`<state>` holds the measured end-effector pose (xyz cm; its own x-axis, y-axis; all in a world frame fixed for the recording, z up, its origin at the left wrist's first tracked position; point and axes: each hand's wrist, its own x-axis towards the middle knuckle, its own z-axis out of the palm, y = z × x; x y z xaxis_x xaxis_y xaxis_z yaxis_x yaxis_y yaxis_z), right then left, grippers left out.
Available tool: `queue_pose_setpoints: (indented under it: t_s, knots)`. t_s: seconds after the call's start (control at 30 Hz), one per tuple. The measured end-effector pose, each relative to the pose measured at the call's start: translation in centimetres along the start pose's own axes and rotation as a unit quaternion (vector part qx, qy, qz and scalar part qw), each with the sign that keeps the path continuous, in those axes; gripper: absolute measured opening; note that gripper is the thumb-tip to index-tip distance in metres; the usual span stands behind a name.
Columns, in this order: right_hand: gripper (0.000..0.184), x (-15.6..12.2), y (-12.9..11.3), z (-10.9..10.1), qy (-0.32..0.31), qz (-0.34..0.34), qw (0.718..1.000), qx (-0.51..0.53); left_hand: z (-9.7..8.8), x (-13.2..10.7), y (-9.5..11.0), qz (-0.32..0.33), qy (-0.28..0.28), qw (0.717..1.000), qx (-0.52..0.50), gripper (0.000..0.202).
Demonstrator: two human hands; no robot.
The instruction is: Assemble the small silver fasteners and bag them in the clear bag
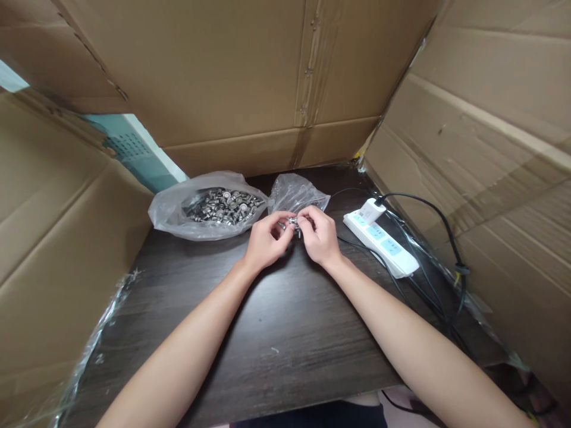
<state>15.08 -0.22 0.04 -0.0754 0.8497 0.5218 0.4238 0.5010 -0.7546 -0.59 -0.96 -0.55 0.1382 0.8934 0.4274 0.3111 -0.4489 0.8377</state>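
Both hands meet above the dark tabletop [285,321], in front of a small clear plastic bag [297,189]. Between the fingertips is a small shiny metal part [293,220], too small to tell its exact kind. My left hand [267,241] is closed in a pinch on its left side. On the other side my right hand [320,235] pinches it too, fingers curled. To the left lies a larger open plastic bag [167,211] with many small round metal pieces [227,205] in it. The fingers partly hide the small bag's front and whatever lies just behind them.
Cardboard walls [232,77] enclose the table at the back and both sides. A white power strip [383,244] with a plugged-in white adapter [372,209] lies on the right. Black cables [446,238] run along the right wall.
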Motion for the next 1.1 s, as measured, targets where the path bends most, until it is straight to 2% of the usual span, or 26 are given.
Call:
queue_pose_setpoints:
  t_s: [0.07, 0.27, 0.5, 0.73, 0.83, 1.0, 1.1]
  knots:
    - [0.019, -0.01, 0.1, 0.09, -0.012, -0.001, 1.0, -0.005, 0.01, -0.04, -0.02, 0.004, -0.001, 1.0, 0.004, 0.025]
    - [0.043, -0.24, 0.52, 0.39, -0.015, 0.022, 0.999, -0.033, 0.13, -0.13, -0.11, 0.031, -0.003, 0.999, 0.009, 0.025]
    - [0.019, -0.03, 0.21, 0.03, -0.009, -0.001, 1.0, -0.003, 0.05, -0.11, 0.07, 0.012, -0.001, 1.0, 0.007, 0.025]
    - [0.044, -0.19, 0.52, 0.41, -0.029, 0.019, 0.999, -0.017, 0.19, -0.25, -0.05, 0.043, -0.006, 0.999, 0.018, 0.024]
    - [0.041, -0.2, 0.37, 0.28, -0.013, 0.018, 1.0, -0.017, 0.19, -0.18, -0.03, 0.036, 0.0, 0.999, 0.016, 0.025]
    - [0.022, -0.04, 0.19, 0.08, -0.014, -0.002, 1.0, -0.003, 0.11, -0.1, -0.02, 0.027, 0.003, 1.0, 0.007, 0.025]
    - [0.032, -0.12, 0.35, 0.26, -0.028, 0.0, 1.0, -0.008, 0.11, -0.17, -0.02, 0.037, 0.0, 0.999, 0.018, 0.025]
